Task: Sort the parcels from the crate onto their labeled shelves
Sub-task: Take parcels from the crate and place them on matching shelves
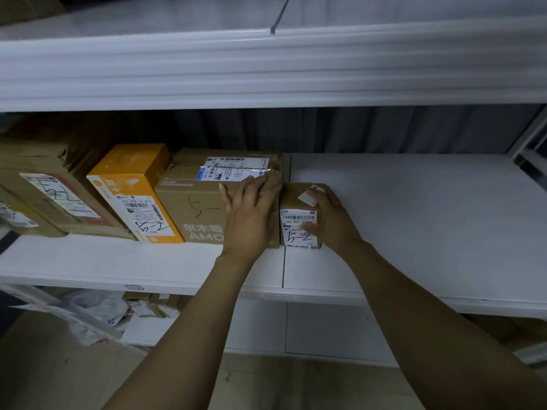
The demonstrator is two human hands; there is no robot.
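Observation:
A small brown parcel (297, 202) marked 5-2 stands on the white middle shelf (399, 226), pressed against a larger brown carton (189, 199) on its left. My right hand (331, 217) holds the small parcel from its right side, thumb on the front label and fingers over the top. My left hand (251, 211) lies flat with straight fingers on the larger carton's right end. Left of that carton stand an orange box (130, 187) marked 5-2 and a tilted brown box (50, 187).
The upper shelf edge (266, 69) overhangs close above. The middle shelf is bare to the right of the small parcel. Below, a lower shelf (266, 327) holds bags and small boxes (148, 306) at the left. A grey curtain hangs behind.

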